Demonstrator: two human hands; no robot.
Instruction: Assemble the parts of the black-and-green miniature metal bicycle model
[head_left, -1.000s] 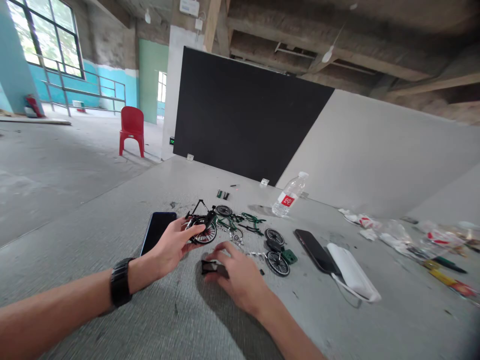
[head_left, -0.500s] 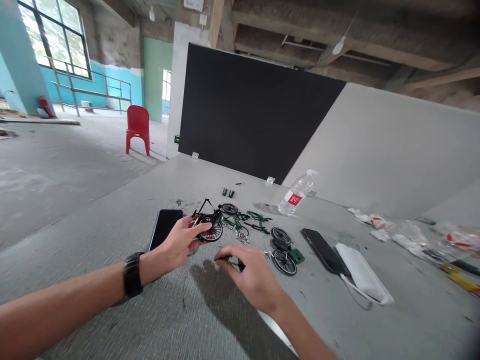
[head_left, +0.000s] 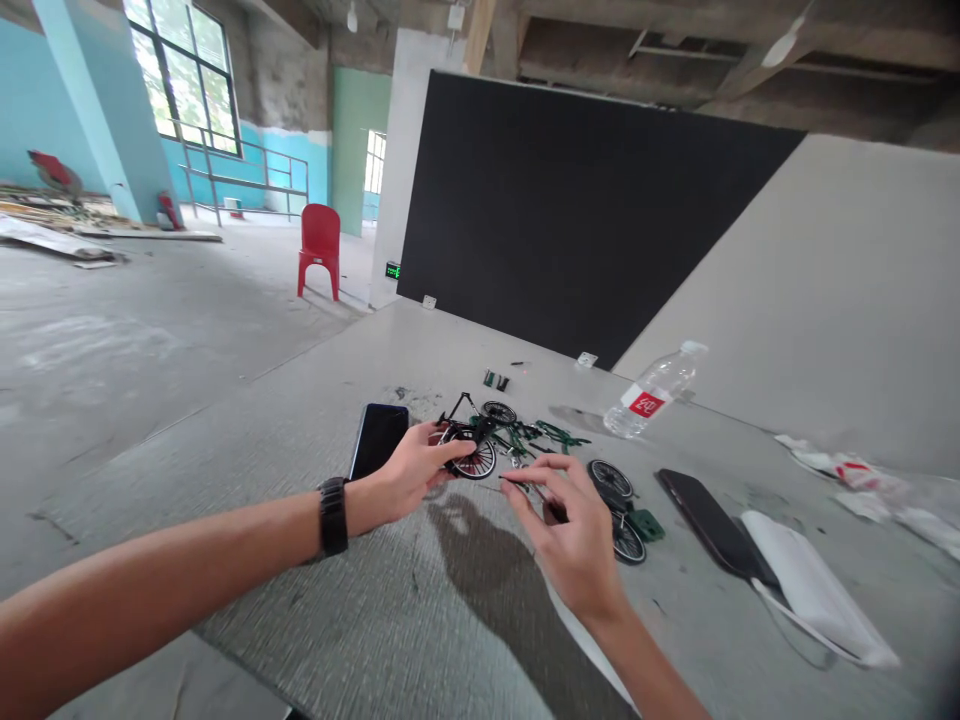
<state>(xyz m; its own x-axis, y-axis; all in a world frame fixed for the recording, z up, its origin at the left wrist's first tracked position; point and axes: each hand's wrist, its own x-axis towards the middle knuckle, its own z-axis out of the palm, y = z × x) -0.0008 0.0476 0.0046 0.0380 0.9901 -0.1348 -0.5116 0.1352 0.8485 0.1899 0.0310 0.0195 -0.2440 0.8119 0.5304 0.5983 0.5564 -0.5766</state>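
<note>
Closer to the bike (head_left: 480, 452) than in the earlier head view, the right hand (head_left: 574, 535) now has its fingertips near the wheel, its grip closed in a pinch on a thin dark piece (head_left: 514, 479). Low over the table (head_left: 360, 620), the left hand (head_left: 409, 475) grips the bike between the phone (head_left: 382, 438) and green parts (head_left: 559, 433), with tabletop stretching from the hands to the near left edge. Loose wheels (head_left: 628, 542) lie just beside the right hand, the bottle (head_left: 651, 398) beyond them, and a black board (head_left: 585, 220) borders the far side.
</note>
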